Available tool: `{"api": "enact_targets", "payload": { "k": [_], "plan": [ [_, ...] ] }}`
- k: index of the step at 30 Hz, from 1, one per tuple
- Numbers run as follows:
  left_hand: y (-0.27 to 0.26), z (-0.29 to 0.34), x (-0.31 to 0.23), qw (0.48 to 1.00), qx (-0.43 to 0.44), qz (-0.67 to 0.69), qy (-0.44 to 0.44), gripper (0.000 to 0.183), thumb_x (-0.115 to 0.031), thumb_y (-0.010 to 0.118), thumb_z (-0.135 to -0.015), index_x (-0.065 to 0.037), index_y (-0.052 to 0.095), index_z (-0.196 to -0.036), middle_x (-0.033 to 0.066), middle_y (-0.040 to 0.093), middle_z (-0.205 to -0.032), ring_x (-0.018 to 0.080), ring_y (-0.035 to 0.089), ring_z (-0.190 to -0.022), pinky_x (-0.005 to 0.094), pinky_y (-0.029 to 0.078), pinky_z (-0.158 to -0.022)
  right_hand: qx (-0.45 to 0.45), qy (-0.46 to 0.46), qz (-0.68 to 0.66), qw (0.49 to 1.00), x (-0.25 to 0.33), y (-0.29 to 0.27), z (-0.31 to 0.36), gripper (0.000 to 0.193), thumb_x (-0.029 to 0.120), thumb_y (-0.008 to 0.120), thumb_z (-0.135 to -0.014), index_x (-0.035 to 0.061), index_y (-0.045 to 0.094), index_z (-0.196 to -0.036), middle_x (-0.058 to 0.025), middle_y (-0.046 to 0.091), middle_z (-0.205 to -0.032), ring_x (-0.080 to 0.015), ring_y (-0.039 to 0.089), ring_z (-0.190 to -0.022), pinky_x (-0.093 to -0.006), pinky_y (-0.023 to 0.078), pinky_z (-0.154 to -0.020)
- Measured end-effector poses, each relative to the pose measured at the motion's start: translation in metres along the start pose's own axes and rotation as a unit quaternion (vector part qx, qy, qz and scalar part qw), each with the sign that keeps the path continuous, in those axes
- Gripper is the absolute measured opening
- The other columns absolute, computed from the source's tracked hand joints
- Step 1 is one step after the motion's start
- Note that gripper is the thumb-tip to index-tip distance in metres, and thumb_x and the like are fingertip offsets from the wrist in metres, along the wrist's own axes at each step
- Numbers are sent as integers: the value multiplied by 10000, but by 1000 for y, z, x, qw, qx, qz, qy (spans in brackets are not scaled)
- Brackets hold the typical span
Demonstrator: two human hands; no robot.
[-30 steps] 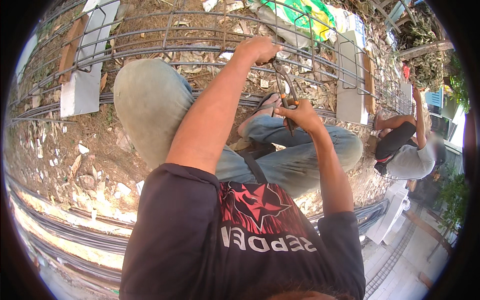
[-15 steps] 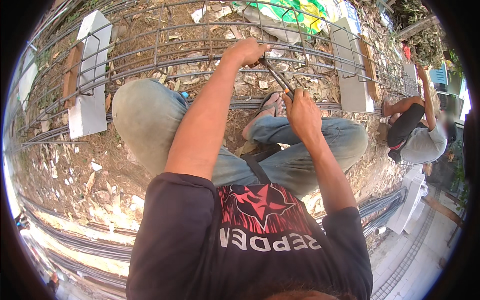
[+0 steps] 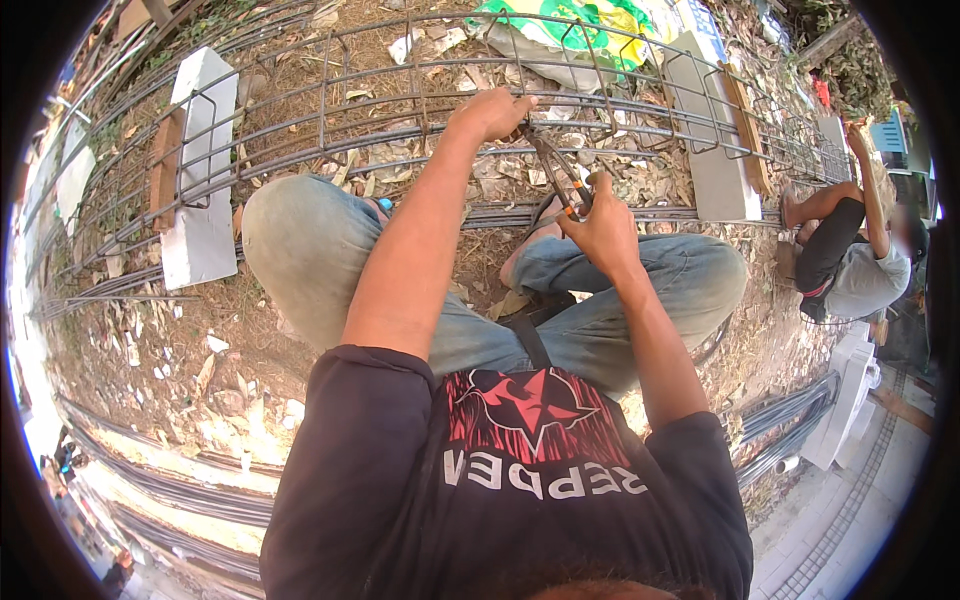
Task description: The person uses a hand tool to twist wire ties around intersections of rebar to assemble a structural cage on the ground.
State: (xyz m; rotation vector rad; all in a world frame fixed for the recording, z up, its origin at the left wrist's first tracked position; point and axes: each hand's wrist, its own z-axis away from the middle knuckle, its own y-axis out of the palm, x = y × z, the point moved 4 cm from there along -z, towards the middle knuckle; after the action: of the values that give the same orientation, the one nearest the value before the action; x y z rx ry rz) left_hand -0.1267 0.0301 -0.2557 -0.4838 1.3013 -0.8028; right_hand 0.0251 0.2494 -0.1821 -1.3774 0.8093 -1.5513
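Observation:
A cage of steel rebar (image 3: 370, 75) stretches across in front of me. My left hand (image 3: 490, 112) is curled at its near bars, next to the head of a pair of pincers; what those fingers pinch is hidden. In my right hand (image 3: 606, 225) are the orange-marked handles of the pincers (image 3: 552, 165), spread apart. The tool slants up to the left, its jaws at the bars beside my left fingers; whether the jaws touch a wire I cannot make out.
A white block with wood (image 3: 200, 170) supports the cage on the left, another white block (image 3: 712, 140) on the right. More bars lie along the ground beyond my legs. A green and yellow sack (image 3: 600, 30) lies behind. Another person (image 3: 850, 250) sits at the right.
The pincers' handles have spread apart, and my right hand has opened wider around them. My left hand stays at the bars. The whole view has shifted slightly.

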Motion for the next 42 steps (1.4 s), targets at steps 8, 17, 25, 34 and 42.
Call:
{"api": "enact_targets", "payload": {
  "k": [8, 17, 25, 34, 42],
  "plan": [
    [-8, 9, -4, 997, 52, 58, -9, 673, -629, 550, -1020, -16, 811, -1118, 246, 774, -1071, 369, 748, -1040, 500, 568, -924, -166, -159, 134, 964, 13, -12, 14, 499, 212, 743, -868, -2, 607, -1297, -166, 644, -1161, -356, 667, -1022, -466, 586, -824],
    [-7, 10, 0, 975, 79, 207, -9, 413, -416, 788, -948, -54, 825, -1143, 120, 809, -868, 193, 758, -716, 353, 583, -687, -28, -100, 72, 992, 11, -12, 7, 441, 260, 657, -976, -43, 620, -1295, -219, 717, -1026, -360, 725, -881, -456, 600, -800],
    [-5, 4, 5, 986, 54, 158, 2, 452, -485, 786, -923, -84, 835, -1126, 151, 803, -892, 231, 754, -763, 395, 583, -719, 296, 144, -554, 764, 5, 22, 2, 467, 422, 473, -1137, 10, 623, -1297, -109, 732, -927, -186, 710, -762, -356, 580, -690],
    [-42, 46, -15, 958, -252, 124, -51, 510, -489, 684, -995, 7, 804, -1023, 158, 801, -960, 273, 760, -845, 403, 564, -769, 307, 89, -627, 710, 7, 29, 10, 615, 535, 568, -1080, -15, 635, -1345, 3, 555, -653, -71, 509, -470, -216, 415, -424],
    [-25, 149, -91, 905, 59, 410, -95, 430, -397, 564, -1099, -1, 729, -1124, 7, 619, -676, 82, 547, -606, 265, 382, -550, 269, 22, -641, 718, 9, -18, 14, 409, 315, 649, -1066, 11, 635, -1339, -96, 733, -858, -159, 707, -704, -289, 576, -644]
  ]
}}
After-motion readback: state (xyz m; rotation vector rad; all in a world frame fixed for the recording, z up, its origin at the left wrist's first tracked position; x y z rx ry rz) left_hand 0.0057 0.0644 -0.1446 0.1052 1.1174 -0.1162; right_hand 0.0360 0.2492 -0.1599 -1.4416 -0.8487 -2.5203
